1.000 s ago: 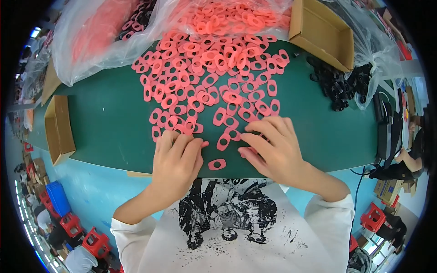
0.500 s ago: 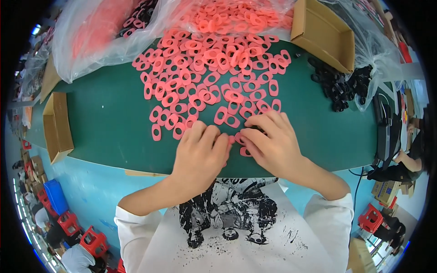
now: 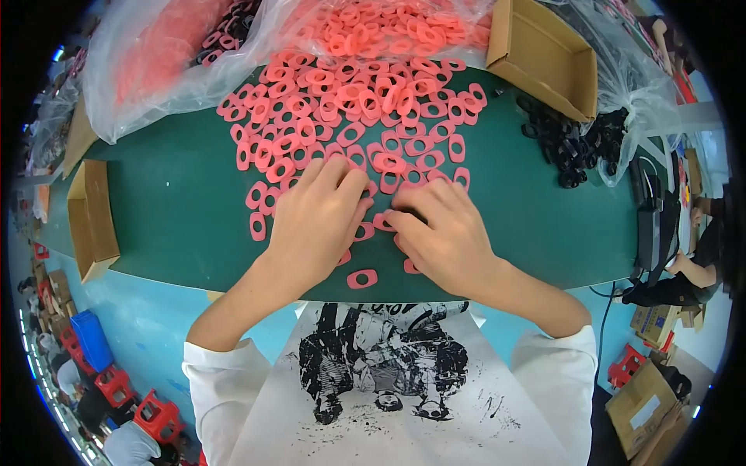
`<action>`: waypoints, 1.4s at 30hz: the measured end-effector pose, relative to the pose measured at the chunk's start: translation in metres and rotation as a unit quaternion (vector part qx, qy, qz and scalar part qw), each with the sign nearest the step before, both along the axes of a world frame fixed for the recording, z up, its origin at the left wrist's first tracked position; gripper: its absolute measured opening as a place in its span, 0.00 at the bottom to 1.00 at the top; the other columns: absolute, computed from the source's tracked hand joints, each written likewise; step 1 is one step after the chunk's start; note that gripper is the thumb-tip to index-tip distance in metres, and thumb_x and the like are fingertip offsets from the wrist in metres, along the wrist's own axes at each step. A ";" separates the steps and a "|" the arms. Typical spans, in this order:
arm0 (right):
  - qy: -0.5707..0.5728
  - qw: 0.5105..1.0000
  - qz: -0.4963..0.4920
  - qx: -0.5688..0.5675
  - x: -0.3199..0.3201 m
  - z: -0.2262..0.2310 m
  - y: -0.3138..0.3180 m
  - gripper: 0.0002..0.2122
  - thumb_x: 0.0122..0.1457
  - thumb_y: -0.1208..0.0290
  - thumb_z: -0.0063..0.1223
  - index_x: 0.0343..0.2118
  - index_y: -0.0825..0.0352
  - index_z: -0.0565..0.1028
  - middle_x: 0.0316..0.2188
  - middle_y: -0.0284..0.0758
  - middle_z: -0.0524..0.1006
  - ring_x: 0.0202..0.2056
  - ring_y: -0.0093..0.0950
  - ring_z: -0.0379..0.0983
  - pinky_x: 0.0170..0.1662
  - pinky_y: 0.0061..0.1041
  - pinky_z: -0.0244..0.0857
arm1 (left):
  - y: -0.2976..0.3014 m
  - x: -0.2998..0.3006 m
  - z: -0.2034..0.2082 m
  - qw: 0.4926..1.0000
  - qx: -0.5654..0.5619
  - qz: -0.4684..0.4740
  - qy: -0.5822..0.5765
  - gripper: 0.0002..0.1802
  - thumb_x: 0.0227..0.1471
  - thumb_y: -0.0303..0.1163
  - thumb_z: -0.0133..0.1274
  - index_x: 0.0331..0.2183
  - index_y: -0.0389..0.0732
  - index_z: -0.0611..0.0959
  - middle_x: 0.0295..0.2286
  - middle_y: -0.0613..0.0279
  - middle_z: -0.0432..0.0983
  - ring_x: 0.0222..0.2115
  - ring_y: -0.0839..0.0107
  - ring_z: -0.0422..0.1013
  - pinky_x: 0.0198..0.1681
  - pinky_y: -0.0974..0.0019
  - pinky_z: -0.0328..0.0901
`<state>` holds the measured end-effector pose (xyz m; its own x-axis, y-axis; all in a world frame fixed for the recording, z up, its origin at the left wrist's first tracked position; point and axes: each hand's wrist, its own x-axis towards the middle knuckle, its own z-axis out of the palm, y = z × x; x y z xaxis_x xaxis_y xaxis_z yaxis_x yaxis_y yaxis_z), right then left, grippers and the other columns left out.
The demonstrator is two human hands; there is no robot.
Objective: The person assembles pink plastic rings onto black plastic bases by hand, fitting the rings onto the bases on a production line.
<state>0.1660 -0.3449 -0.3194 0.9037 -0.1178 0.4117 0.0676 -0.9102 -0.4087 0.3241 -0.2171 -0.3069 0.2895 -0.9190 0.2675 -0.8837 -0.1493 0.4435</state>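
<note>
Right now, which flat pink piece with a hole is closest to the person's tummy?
The flat pink holed piece, fully visible, nearest the front of the green table; its neighbours are partly hidden by the left hand and right hand.

From the wearer's head, a single wide fisheye view looks steeply down at close range on the left hand (image 3: 317, 213) and right hand (image 3: 443, 233) over the green tabletop (image 3: 552, 233), straight edges bending toward its rim.

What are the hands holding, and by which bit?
The right hand touches a pink holed piece at its right end; whether it grips can't be told. The left hand hides whatever its fingers may hold.
</note>
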 end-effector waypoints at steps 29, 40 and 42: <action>-0.007 0.987 -0.143 0.068 -0.062 0.005 -0.052 0.10 0.47 0.87 0.60 0.32 0.67 0.78 0.32 0.35 0.80 0.30 0.31 0.71 0.32 0.25 0.66 | -0.008 0.030 0.013 0.996 -0.015 -0.089 -0.012 0.13 0.41 0.26 0.63 0.32 0.39 0.78 0.33 0.62 0.69 0.35 0.61 0.67 0.36 0.60 0.67; 0.012 0.998 -0.066 0.002 -0.027 0.012 -0.050 0.11 0.44 0.79 0.66 0.33 0.65 0.78 0.35 0.33 0.77 0.37 0.35 0.71 0.42 0.32 0.66 | -0.026 -0.022 -0.007 0.981 -0.033 -0.191 0.015 0.13 0.39 0.28 0.66 0.31 0.40 0.81 0.31 0.62 0.70 0.33 0.62 0.68 0.34 0.63 0.66; 0.001 0.998 -0.058 -0.010 -0.030 0.016 -0.056 0.11 0.45 0.80 0.65 0.33 0.66 0.78 0.33 0.33 0.78 0.36 0.35 0.71 0.41 0.32 0.66 | -0.026 -0.014 0.002 0.988 -0.042 -0.150 -0.012 0.13 0.39 0.29 0.66 0.30 0.40 0.79 0.29 0.62 0.69 0.32 0.63 0.68 0.32 0.63 0.66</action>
